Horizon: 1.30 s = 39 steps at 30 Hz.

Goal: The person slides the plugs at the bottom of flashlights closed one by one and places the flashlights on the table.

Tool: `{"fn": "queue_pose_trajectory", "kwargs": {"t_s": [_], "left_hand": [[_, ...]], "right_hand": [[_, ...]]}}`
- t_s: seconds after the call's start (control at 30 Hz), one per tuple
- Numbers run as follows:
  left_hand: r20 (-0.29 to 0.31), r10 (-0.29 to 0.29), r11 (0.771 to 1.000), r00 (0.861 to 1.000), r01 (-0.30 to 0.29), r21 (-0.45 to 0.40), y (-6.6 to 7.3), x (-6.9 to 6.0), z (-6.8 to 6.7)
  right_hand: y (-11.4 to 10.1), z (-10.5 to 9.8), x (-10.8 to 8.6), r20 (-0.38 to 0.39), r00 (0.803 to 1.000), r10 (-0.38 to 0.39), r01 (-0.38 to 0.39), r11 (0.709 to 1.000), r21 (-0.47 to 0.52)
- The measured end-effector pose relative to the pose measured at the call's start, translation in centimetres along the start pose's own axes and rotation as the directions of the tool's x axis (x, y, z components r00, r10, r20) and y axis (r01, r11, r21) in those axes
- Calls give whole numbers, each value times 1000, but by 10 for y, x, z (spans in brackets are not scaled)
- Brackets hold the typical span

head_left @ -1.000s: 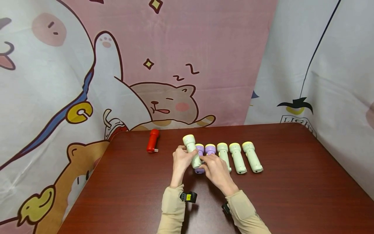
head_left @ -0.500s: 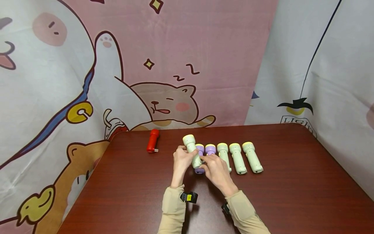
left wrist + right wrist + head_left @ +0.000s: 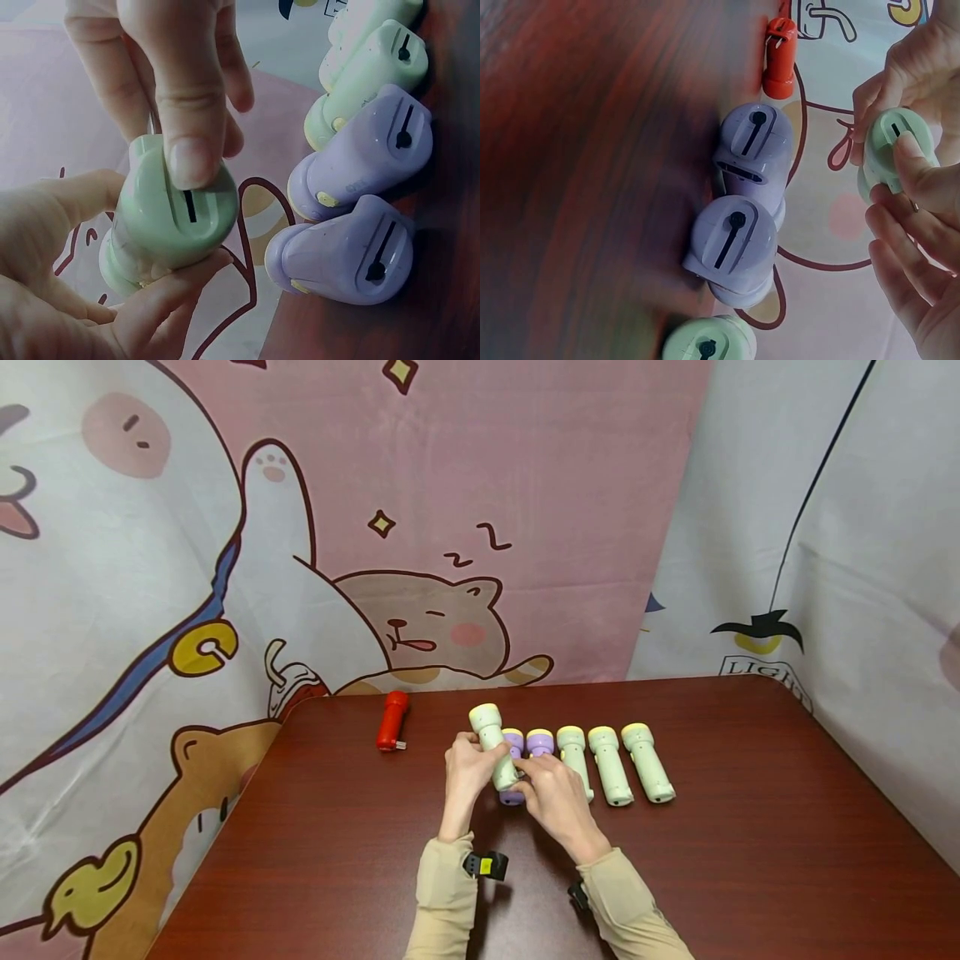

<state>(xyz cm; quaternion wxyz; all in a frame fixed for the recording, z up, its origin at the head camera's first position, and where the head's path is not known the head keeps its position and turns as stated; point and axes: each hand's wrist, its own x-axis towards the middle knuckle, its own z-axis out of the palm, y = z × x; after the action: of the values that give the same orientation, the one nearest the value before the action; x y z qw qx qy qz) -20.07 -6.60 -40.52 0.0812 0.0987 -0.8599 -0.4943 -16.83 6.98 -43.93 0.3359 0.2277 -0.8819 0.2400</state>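
My left hand point(image 3: 467, 768) grips a pale green flashlight point(image 3: 487, 724) by its body, tilted above the table with its head pointing away. My right hand point(image 3: 557, 793) is at the flashlight's tail end. In the left wrist view the right thumb point(image 3: 191, 161) presses on the black slot in the tail of the green flashlight point(image 3: 214, 210). A bit of metal shows beside the right fingers point(image 3: 907, 225) in the right wrist view; most of it is hidden. Just below and beside the hands lie two purple flashlights point(image 3: 739, 240), each with a black slider in its tail.
Several pale green flashlights point(image 3: 611, 768) continue the row to the right of the purple ones. A red flashlight point(image 3: 392, 722) with metal prongs sticking out lies at the back left of the brown table point(image 3: 315, 860). A cartoon-printed cloth point(image 3: 570, 527) hangs behind.
The hands and the held flashlight stay almost in place, with only a very slight shift. The other flashlights have not moved.
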Motion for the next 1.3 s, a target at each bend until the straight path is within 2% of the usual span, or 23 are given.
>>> {"fn": "queue_pose_trajectory", "kwargs": {"t_s": [0.57,1.3], "left_hand": [[20,-14,1000,1000,14,-9,1,1,1],[3,-19,1000,1000,19,-16,1,-1,1]], "right_hand": [[0,1,0,-12,1000,9,-9,1000,-9],[-1,2,-1,-11,1000,7,-8,1000,-25]]}}
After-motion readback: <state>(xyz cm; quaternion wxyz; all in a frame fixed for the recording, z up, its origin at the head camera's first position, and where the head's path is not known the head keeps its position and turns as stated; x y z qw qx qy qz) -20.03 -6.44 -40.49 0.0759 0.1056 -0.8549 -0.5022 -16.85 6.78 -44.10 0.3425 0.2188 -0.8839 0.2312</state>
